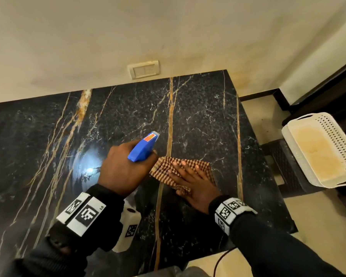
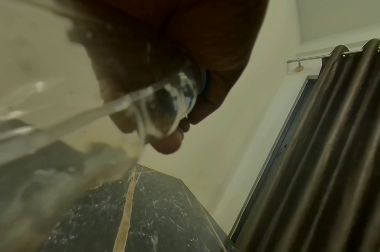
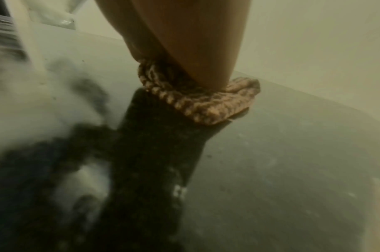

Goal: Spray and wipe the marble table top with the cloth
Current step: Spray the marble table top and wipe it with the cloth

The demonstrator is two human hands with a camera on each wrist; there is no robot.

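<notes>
A black marble table top (image 1: 198, 116) with gold and white veins fills the head view. My left hand (image 1: 122, 166) grips a spray bottle by its blue trigger head (image 1: 143, 145), nozzle pointing toward the far wall. The clear bottle body (image 2: 167, 102) shows blurred in the left wrist view, fingers (image 2: 169, 145) wrapped round its neck. My right hand (image 1: 192, 176) lies flat, fingers straight, pressing a brown checked cloth (image 1: 164, 166) onto the marble just right of the bottle. In the right wrist view the bunched cloth (image 3: 206, 104) sits under my palm (image 3: 195, 42).
A cream wall with a switch plate (image 1: 143, 69) backs the table. A white perforated basket (image 1: 320, 150) sits on a dark stool (image 1: 288, 166) to the right, beyond the table edge. Dark curtains (image 2: 335, 136) hang at the right. A lamp glare (image 1: 90, 168) shines on the marble.
</notes>
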